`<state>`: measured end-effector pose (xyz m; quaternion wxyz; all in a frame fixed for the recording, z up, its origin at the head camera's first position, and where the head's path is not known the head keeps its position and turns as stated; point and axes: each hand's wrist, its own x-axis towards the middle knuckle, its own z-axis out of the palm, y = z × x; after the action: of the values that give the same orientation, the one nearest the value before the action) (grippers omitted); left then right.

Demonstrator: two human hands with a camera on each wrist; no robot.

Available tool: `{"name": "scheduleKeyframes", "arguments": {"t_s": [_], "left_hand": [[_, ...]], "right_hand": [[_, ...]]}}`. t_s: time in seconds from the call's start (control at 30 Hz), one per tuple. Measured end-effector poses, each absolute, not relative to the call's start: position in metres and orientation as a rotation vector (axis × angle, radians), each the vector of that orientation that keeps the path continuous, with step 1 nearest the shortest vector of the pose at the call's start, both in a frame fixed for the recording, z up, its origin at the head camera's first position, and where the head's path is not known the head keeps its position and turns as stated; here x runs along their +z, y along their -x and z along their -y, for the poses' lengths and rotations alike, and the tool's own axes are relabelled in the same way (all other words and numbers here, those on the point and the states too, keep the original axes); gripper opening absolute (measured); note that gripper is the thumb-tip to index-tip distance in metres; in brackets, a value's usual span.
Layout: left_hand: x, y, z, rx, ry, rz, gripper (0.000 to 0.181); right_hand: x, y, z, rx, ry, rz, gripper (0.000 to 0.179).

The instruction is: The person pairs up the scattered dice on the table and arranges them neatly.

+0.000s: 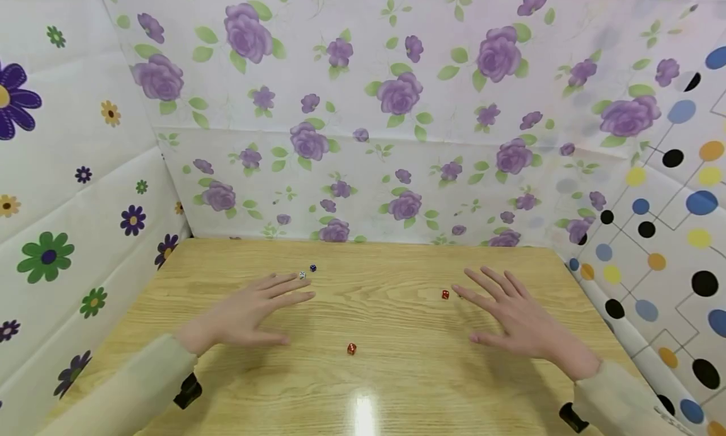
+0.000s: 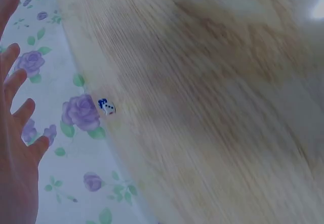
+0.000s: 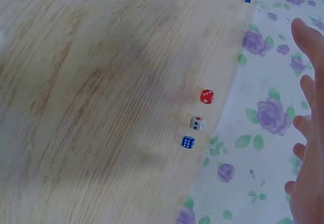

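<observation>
My left hand [image 1: 244,313] is spread above the table, its fingertips near a white die [image 1: 302,275] and a blue die [image 1: 313,268]. The left wrist view shows that blue die [image 2: 102,103] partly behind the white die [image 2: 109,109]. With fingers apart, my right hand [image 1: 518,322] hovers on the other side, beside a red die [image 1: 445,295]. In the right wrist view the red die [image 3: 206,97], a white die [image 3: 197,123] and a blue die [image 3: 188,142] lie in a row; from the head, my hand mostly hides the last two. Neither hand holds anything.
Another red die [image 1: 351,349] lies mid-table between the hands. The wooden table [image 1: 374,316] meets a flowered cloth wall [image 1: 363,171] at the back. Patterned cloth walls also stand at left [image 1: 108,190] and right [image 1: 652,234].
</observation>
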<state>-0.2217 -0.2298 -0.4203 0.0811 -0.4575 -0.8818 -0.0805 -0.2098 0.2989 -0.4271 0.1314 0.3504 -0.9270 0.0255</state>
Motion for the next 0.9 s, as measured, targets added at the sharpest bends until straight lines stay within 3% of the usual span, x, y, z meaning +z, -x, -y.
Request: {"name": "scheduleKeyframes", "arguments": {"t_s": [0.57,0.9], "left_hand": [[-0.457,0.228,0.181,-0.494,1.368,2.595,0.078],[-0.467,0.222,0.163,-0.565,1.365,2.628,0.063]], "right_hand": [[-0.437,0.218,-0.279,0.232,-1.049,2.657,0.083],[-0.44,0.215,-0.263,0.332,-1.08,2.668,0.079]]}}
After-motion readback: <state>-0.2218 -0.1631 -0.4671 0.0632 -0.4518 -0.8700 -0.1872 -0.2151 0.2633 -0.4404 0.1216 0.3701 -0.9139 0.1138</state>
